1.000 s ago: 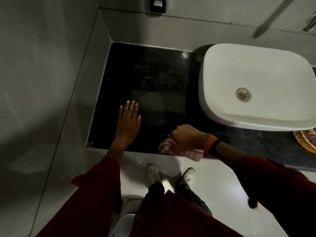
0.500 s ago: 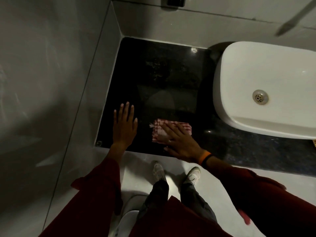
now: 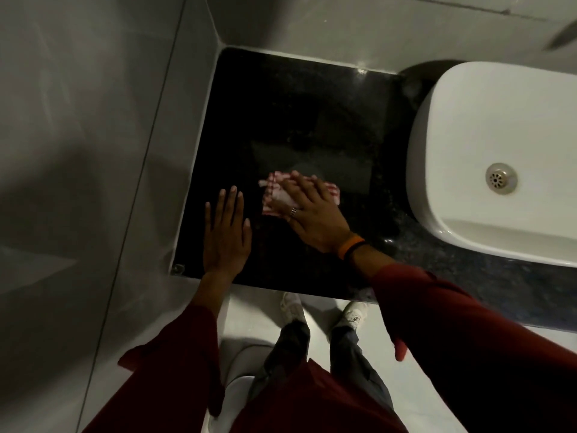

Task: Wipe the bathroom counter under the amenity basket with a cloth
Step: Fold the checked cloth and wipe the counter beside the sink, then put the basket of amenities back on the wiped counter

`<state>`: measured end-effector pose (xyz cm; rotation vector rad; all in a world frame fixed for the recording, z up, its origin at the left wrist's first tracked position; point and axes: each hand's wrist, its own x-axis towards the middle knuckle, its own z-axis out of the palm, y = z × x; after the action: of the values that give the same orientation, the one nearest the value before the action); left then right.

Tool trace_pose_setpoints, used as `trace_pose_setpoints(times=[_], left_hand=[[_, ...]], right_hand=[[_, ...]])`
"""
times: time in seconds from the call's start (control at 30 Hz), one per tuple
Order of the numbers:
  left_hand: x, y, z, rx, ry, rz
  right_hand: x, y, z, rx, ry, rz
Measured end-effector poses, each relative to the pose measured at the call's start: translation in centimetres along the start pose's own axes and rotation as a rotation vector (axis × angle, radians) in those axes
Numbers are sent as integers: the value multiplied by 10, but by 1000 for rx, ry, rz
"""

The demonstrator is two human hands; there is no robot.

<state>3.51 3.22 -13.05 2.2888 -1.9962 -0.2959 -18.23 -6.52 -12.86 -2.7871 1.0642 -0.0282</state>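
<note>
A red-and-white checked cloth lies flat on the black stone counter, left of the basin. My right hand presses down on the cloth with fingers spread, covering most of it. My left hand rests flat on the counter just left of the cloth, palm down, fingers together, holding nothing. No amenity basket is in view.
A white vessel basin with a metal drain sits on the counter at right. Grey tiled walls close in the counter at the left and back. Below the counter edge are a pale floor and my shoes.
My right hand went from holding the bunched cloth at the counter's front edge to laying it flat, then pushed it farther in and leftward. The left hand stayed put.
</note>
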Motion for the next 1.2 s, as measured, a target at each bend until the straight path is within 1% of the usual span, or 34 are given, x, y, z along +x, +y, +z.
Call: trace_pose_setpoints(times=[0.13, 0.27, 0.4, 0.5, 0.6, 0.67, 0.77, 0.83, 0.9, 1.03, 1.2], left_hand=[[-1, -1, 1, 6, 3, 8], [0, -3, 2, 11, 16, 5], [0, -4, 5, 13, 44, 17], [0, -5, 6, 4, 70, 26], [-2, -2, 4, 6, 61, 19], [-3, 2, 0, 24, 38, 10], [-7, 10, -7, 16, 32, 25], [-15, 23, -10, 9, 23, 67], [-27, 51, -10, 10, 12, 155], [-61, 152, 4, -3, -24, 429], [-97, 314, 28, -106, -66, 633]], right_hand=[[27, 46, -12, -36, -39, 84], [53, 83, -26, -97, -99, 104], [81, 113, -42, -111, -176, 77], [92, 121, -50, -116, -226, 88], [73, 97, -53, -61, -184, 125], [40, 69, -52, 7, -113, 149], [-34, 29, -41, 13, 31, 192], [-91, 13, -30, 26, 85, 251], [-150, 6, -17, 32, 96, 329], [-262, 26, -6, 49, 85, 476], [-380, 93, -20, 42, 107, 677]])
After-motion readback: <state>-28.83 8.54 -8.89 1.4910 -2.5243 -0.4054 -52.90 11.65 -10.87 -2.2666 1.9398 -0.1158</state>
